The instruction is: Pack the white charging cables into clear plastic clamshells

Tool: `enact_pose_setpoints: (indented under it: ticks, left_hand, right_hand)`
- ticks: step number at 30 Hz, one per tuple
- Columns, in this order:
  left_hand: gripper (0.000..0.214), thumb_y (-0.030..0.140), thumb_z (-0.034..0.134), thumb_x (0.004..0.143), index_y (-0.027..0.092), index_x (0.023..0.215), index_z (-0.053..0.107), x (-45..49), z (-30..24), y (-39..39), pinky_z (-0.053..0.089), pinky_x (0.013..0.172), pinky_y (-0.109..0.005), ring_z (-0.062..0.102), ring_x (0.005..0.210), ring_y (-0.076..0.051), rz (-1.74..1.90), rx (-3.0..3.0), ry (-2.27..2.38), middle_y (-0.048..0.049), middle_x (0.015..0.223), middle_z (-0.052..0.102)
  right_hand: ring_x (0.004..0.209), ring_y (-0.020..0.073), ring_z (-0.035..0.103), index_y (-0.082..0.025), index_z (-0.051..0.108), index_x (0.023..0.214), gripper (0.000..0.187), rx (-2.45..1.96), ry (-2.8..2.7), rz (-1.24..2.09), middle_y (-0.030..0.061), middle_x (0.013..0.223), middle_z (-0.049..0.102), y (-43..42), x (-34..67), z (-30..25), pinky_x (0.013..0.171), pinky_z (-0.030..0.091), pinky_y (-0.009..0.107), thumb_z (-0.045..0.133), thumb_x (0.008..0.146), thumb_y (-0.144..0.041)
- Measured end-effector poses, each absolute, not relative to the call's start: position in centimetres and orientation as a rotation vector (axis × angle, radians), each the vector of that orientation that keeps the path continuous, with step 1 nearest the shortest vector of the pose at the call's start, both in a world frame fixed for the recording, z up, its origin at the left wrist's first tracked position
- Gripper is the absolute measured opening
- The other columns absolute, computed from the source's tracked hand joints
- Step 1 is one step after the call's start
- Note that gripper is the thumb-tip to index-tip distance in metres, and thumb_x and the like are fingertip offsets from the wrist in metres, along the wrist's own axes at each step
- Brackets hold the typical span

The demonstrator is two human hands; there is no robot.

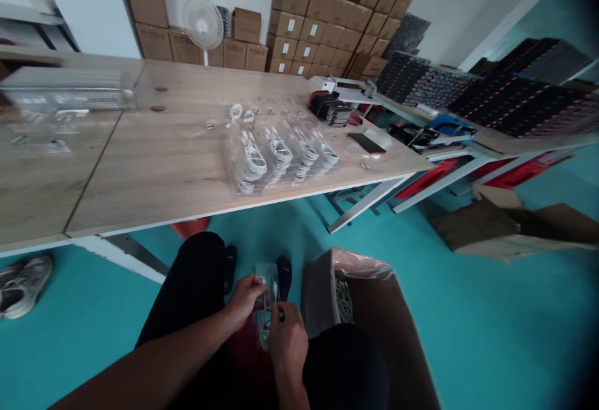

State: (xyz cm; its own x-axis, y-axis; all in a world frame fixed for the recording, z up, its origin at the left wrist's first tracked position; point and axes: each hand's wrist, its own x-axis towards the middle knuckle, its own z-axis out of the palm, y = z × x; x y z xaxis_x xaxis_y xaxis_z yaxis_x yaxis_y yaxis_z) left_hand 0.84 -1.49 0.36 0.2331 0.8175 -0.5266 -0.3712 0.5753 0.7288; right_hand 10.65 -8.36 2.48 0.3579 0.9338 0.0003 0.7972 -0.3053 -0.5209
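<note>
I see my left hand closed on the upper edge of a clear plastic pack, fingertips pinching it. My right hand grips the pack from below, fingers folded shut by the white cable inside. Held between both hands, low over the knees, the pack sits steady, I judge. An open cardboard box stands just right of the right hand, within easy reach. Filled packs lie on the table, well ahead of both hands.
</note>
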Motion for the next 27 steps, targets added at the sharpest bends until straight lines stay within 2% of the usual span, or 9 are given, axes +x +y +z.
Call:
enact_pose_setpoints:
  ticks: [4,7,11,13,16,23,27]
  left_hand:
    - [0.023,0.034,0.07,0.066,0.018,0.068,0.053,0.7,0.2,-1.6,0.046,0.054,-0.025,0.054,0.056,-0.012,0.844,0.47,1.043,0.0022,0.064,0.055]
    - [0.022,0.031,0.071,0.065,0.019,0.07,0.054,0.7,0.4,-1.7,0.047,0.059,-0.026,0.056,0.062,-0.013,0.833,0.456,0.977,0.0016,0.067,0.057]
    - [0.016,0.024,0.07,0.063,0.018,0.075,0.061,0.7,0.8,-1.8,0.047,0.069,-0.027,0.06,0.075,-0.016,0.848,0.487,0.94,-0.0008,0.074,0.063]
    - [0.02,0.022,0.071,0.062,0.017,0.08,0.064,0.7,0.7,-1.7,0.046,0.072,-0.028,0.062,0.077,-0.017,0.842,0.462,0.924,-0.0022,0.077,0.066]
    - [0.025,0.02,0.071,0.059,0.016,0.083,0.066,0.8,0.2,-1.8,0.044,0.07,-0.027,0.061,0.072,-0.016,0.811,0.434,0.898,-0.0023,0.074,0.066]
    - [0.024,0.026,0.078,0.056,0.016,0.071,0.062,1.3,-0.7,-2.2,0.04,0.063,-0.025,0.054,0.061,-0.012,0.83,0.451,1.003,0.0034,0.062,0.057]
    - [0.022,0.028,0.078,0.056,0.016,0.064,0.06,1.9,-0.9,-2.3,0.039,0.06,-0.025,0.052,0.058,-0.012,0.892,0.509,1.11,0.0026,0.059,0.056]
  right_hand:
    - [0.078,0.0216,0.065,-0.023,0.064,0.087,0.033,-2.181,-1.432,0.534,0.0063,0.086,0.07,-8.4,10.9,2.1,0.067,0.042,0.03,0.038,0.091,-0.044]
    - [0.079,0.0219,0.065,-0.023,0.065,0.088,0.034,-2.16,-1.38,0.597,0.007,0.086,0.07,-8.4,11.1,1.9,0.067,0.042,0.03,0.038,0.09,-0.043]
    - [0.078,0.0202,0.065,-0.022,0.066,0.085,0.037,-2.172,-1.475,0.532,0.0073,0.087,0.069,-8.4,11.1,2.0,0.067,0.042,0.029,0.034,0.092,-0.04]
    - [0.075,0.0188,0.064,-0.021,0.065,0.084,0.038,-2.191,-1.521,0.492,0.0064,0.086,0.068,-8.3,11.0,2.1,0.065,0.041,0.028,0.032,0.093,-0.039]
    - [0.073,0.0172,0.064,-0.021,0.063,0.081,0.038,-2.211,-1.577,0.445,0.005,0.083,0.067,-8.2,10.8,2.0,0.063,0.039,0.027,0.03,0.094,-0.037]
    - [0.07,0.0165,0.064,-0.021,0.061,0.081,0.033,-2.276,-1.686,0.394,0.0048,0.082,0.067,-8.1,10.2,1.7,0.057,0.034,0.027,0.032,0.094,-0.03]
    - [0.07,0.0192,0.066,-0.021,0.06,0.081,0.027,-2.352,-1.657,0.39,0.006,0.08,0.068,-7.7,9.7,1.9,0.057,0.034,0.029,0.036,0.092,-0.028]
